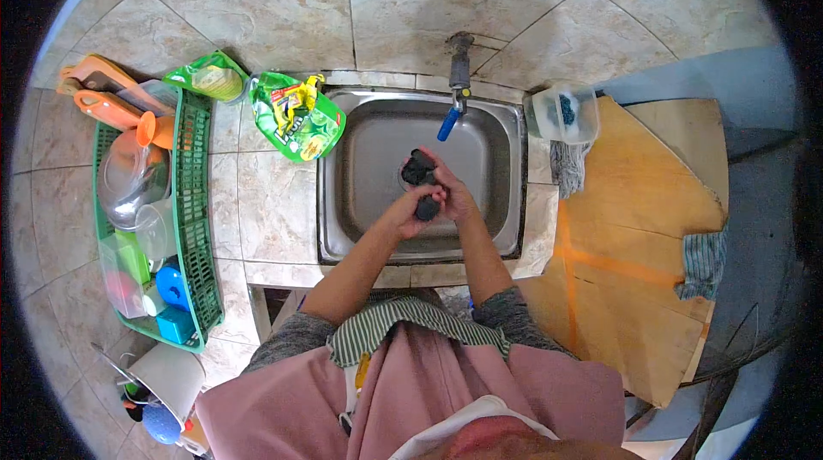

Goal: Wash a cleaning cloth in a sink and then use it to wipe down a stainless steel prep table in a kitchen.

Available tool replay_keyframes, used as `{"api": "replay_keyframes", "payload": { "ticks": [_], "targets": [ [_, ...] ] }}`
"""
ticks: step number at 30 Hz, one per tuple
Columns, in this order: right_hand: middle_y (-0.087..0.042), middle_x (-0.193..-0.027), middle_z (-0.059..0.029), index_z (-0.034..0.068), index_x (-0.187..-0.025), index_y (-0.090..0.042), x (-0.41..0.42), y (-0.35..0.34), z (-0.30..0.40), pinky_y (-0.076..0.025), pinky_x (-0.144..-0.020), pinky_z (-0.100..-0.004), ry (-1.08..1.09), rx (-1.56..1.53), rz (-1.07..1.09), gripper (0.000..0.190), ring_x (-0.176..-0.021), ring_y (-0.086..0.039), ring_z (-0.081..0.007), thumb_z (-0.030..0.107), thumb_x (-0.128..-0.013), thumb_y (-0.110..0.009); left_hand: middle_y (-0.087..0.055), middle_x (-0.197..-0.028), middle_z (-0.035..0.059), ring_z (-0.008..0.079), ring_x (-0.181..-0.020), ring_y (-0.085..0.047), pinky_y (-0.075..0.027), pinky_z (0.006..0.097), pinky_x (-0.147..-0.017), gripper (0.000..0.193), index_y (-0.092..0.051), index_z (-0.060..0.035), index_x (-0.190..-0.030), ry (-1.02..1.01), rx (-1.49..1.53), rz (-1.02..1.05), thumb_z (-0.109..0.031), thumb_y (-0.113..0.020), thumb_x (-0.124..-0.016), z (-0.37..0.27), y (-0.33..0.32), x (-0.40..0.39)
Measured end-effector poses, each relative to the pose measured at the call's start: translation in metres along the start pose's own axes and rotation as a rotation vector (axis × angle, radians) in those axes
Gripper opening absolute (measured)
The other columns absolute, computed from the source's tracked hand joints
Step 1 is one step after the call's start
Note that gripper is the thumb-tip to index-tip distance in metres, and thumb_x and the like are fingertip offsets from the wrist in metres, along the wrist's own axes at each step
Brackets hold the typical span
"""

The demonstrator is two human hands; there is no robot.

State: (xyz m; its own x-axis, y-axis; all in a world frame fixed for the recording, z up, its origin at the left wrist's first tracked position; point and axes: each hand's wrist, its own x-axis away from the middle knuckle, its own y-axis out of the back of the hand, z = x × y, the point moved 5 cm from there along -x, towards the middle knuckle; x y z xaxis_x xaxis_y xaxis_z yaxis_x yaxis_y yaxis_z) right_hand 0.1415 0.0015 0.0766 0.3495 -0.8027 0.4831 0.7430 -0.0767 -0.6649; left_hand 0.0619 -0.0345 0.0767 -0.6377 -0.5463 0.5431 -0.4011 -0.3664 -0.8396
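Note:
Both of my hands are over the stainless steel sink (379, 132), near its middle. My left hand (408, 214) and my right hand (458, 195) close together around a crumpled black item (418, 167). One end of it sticks out above my fingers, and a rounded dark end shows below them. Whether it is cloth or something else I cannot tell. Behind my hands, a wall faucet (459, 68) with a blue spout end (448, 124) points down into the sink. No water stream is plainly visible.
Left of the sink lie green pouches (296, 119) and a green plastic dish basket (199, 215) full of kitchenware. A clear tub (582, 116) with a scourer stands at the sink's right corner, above a grey rag (569, 170). Cardboard sheets (630, 203) lie further right.

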Motion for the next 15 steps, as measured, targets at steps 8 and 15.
{"api": "replay_keyframes", "payload": {
  "ticks": [8, 15],
  "targets": [
    [-0.055, -0.081, -0.0012, 0.008, -0.109, -0.060, -0.014, -0.039, -0.015, -0.044, -0.056, -0.0241, -0.149, 0.707, 0.030, 0.034, -0.064, -0.049, -0.0089, 0.030, -0.084, -0.061, -0.050, -0.067, 0.0013, 0.0081, -0.053, -0.049, -0.045, 0.0255, -0.047, 0.008, -0.051, -0.0045, -0.081, 0.166, -0.267, 0.066, -0.012, -0.053, -0.083, -0.001, 0.032, 0.008],
    [-0.057, -0.071, -0.0071, 0.001, -0.083, -0.060, -0.042, -0.015, -0.027, -0.042, -0.063, -0.0322, 0.046, 1.155, -0.249, 0.042, -0.063, -0.051, -0.0175, 0.042, -0.087, -0.052, -0.053, -0.067, 0.0074, 0.0163, -0.056, -0.052, -0.044, 0.0336, -0.050, 0.021, -0.051, -0.0013, -0.087, -0.146, -1.123, -0.158, -0.021, -0.052, -0.082, -0.011, 0.053, -0.008]
  ]
}}
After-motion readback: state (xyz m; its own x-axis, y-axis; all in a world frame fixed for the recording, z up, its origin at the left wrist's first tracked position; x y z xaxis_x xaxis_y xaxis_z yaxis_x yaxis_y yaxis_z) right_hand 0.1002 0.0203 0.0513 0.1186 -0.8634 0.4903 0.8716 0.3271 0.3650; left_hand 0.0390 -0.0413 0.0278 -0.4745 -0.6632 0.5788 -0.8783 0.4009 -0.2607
